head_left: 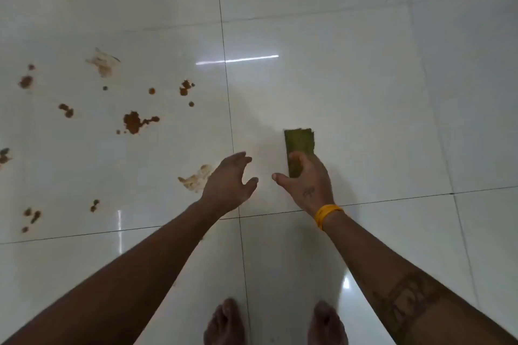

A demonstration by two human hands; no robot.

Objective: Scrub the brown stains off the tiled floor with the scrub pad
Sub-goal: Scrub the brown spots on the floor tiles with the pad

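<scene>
Scrub pad (299, 145) sits pinched in the right hand (307, 180) fingers, left hand (228, 183) loosely spread and empty beside it, brown stains (134, 120) lying well left of both, so I'd carry it over and press flat.

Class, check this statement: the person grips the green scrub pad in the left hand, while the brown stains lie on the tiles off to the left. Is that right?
Not quite. The head view shows the green scrub pad gripped in the right hand, the one with the yellow wristband; the left hand is open and holds nothing. The brown stains do lie on the tiles to the left.
</scene>
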